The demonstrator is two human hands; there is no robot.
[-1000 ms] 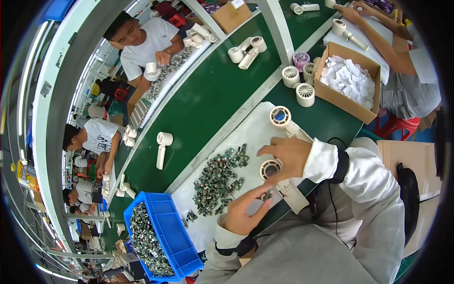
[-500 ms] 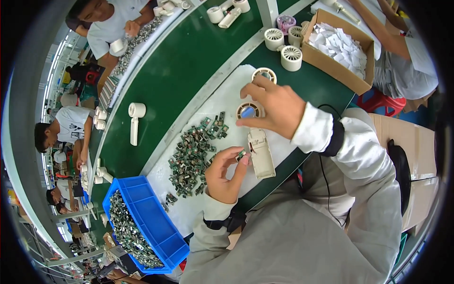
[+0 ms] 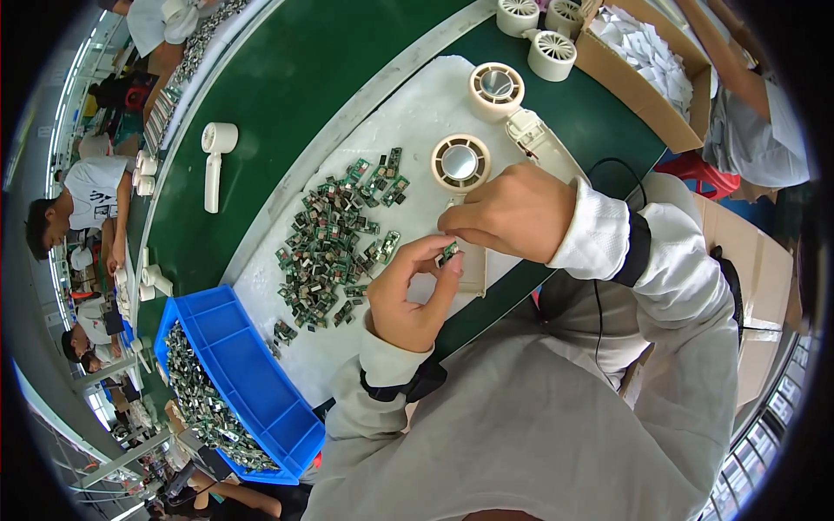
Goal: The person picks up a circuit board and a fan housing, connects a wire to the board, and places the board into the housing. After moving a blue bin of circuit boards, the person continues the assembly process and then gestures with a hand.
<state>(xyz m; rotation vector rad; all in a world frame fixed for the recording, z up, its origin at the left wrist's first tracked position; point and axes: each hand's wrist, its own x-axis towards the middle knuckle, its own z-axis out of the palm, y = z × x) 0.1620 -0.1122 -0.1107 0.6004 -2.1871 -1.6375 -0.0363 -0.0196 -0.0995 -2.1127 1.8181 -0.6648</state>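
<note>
My left hand (image 3: 408, 291) pinches a small green circuit board (image 3: 449, 253) between thumb and fingertips. My right hand (image 3: 512, 213) rests on the handle of a cream hand-held fan body (image 3: 460, 162) that lies on a white foam sheet (image 3: 408, 122); its fingers curl over the handle and meet the left fingertips at the board. A second cream fan body (image 3: 497, 87) lies just behind the first. A heap of small green circuit boards (image 3: 334, 239) is spread on the sheet, left of both hands.
A blue bin (image 3: 252, 382) with more boards stands at the near left. A finished white fan (image 3: 215, 156) lies on the green belt (image 3: 287, 95). A cardboard box (image 3: 647, 69) of white slips and round fan grilles (image 3: 552, 52) sit at the far right. Other people work along the line.
The view has closed in on the work. My right hand dropped from the fan head onto the handle, and my left hand rose with the small board to meet it.
</note>
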